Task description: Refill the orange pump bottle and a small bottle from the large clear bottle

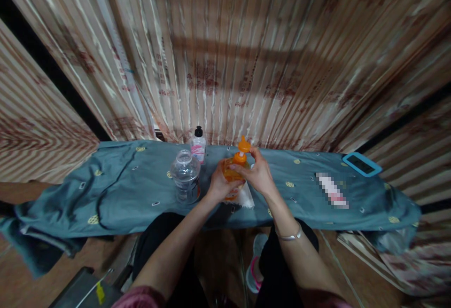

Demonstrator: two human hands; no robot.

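An orange pump bottle [240, 158] stands upright on the cloth-covered table [134, 190], its pump head raised. My left hand [223, 182] is wrapped round the bottle's body from the left. From the right, my right hand [259, 171] grips the same bottle near its neck, with a finger up by the pump head. A white tissue [244, 197] lies under and beside the bottle. Just left of my left hand stands a clear plastic bottle [185, 181] without a cap. Behind it is a small clear bottle [198, 150] with a black top and a pink label.
A blue-framed device with a dark screen [361, 163] lies at the table's right end. Nearer to me is a pixelated, blurred-out item [332, 191]. A patterned curtain [225, 63] hangs right behind the table. A dark stool or box [84, 291] is at lower left.
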